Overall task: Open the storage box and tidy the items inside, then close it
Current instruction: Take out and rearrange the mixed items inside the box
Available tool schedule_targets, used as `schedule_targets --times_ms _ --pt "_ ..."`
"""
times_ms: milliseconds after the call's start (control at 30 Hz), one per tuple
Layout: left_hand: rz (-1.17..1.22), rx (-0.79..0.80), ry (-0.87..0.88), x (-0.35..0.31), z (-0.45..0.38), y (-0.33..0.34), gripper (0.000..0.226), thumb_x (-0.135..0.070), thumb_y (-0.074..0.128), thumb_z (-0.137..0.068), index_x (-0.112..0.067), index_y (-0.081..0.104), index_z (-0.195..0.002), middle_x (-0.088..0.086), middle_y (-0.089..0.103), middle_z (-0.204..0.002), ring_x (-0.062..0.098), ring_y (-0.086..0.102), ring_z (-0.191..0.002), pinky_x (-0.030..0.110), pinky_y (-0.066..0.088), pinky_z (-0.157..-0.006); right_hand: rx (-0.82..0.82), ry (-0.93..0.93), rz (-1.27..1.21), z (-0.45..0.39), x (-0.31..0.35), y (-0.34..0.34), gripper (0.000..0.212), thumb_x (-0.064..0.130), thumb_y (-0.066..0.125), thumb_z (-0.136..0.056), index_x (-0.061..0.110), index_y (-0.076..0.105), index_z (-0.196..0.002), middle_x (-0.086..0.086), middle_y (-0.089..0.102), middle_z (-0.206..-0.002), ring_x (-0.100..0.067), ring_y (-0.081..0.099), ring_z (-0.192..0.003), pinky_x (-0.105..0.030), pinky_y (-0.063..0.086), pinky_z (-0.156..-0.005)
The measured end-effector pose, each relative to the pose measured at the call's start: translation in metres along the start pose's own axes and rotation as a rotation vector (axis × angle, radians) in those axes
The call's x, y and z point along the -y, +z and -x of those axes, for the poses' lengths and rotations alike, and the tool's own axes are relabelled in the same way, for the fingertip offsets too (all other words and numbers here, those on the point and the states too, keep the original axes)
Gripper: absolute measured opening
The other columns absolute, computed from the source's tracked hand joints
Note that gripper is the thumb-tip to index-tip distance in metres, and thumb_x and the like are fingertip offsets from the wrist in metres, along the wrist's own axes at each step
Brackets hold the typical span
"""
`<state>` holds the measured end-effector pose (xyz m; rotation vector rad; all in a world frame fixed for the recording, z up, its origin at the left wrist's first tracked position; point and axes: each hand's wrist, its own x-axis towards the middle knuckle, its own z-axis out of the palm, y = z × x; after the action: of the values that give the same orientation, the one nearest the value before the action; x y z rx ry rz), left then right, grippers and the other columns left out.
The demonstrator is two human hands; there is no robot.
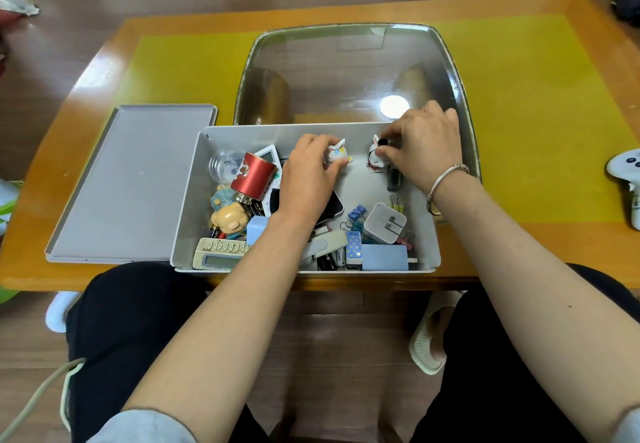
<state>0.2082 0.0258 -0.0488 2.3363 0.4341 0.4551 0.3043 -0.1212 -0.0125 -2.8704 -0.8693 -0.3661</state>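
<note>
The grey storage box (188, 196) stands open at the table's front edge, its flat grey lid (128, 183) lying to the left of it. My left hand (306, 176) grips a small white rabbit figurine with blue spots (337, 153) near the box's far wall. My right hand (424, 146) pinches a second white rabbit figurine with red marks (374, 157) at the far right of the box. Inside lie a red tin (252, 176), a bear figurine (231, 219), a calculator (218, 252), a white charger (385, 222), binder clips (356, 213) and several batteries.
A clear glass tray (346, 72) sits behind the box on the yellow mat (519, 113) of the wooden table (519, 252). A white game controller (627, 172) lies at the right edge. My knees are under the table's front.
</note>
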Motion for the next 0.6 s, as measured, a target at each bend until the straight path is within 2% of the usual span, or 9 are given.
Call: schedule_targets --times_ms 333,433,600 --pt "-0.032 0.016 0.01 -0.001 0.0 0.0 0.027 -0.029 0.07 -0.084 -0.019 0.065 -0.109 -0.003 0.057 -0.105 0.017 0.059 -0.077 0.03 0.046 -0.073 -0.017 0.001 -0.013 0.001 0.0 0.002 0.021 0.04 0.065 -0.084 0.026 0.073 -0.096 -0.001 0.067 -0.095 -0.028 0.046 -0.099 -0.037 0.029 -0.079" --pt "-0.042 0.017 0.019 -0.003 -0.001 0.0 0.025 -0.029 0.071 -0.083 -0.02 0.063 -0.105 -0.004 0.059 -0.103 0.019 0.059 -0.081 0.033 0.046 -0.072 -0.007 -0.001 -0.034 0.001 -0.001 0.003 0.021 0.04 0.066 -0.082 0.026 0.073 -0.096 -0.001 0.068 -0.095 -0.028 0.046 -0.1 -0.037 0.028 -0.08" --pt "-0.106 0.031 0.042 -0.012 -0.005 -0.001 0.024 -0.03 0.073 -0.08 -0.021 0.057 -0.095 -0.007 0.06 -0.098 0.02 0.057 -0.078 0.03 0.032 -0.063 -0.033 0.016 -0.142 -0.001 -0.003 -0.001 0.024 0.045 0.071 -0.076 0.029 0.072 -0.094 0.003 0.07 -0.094 -0.026 0.047 -0.1 -0.037 0.027 -0.08"
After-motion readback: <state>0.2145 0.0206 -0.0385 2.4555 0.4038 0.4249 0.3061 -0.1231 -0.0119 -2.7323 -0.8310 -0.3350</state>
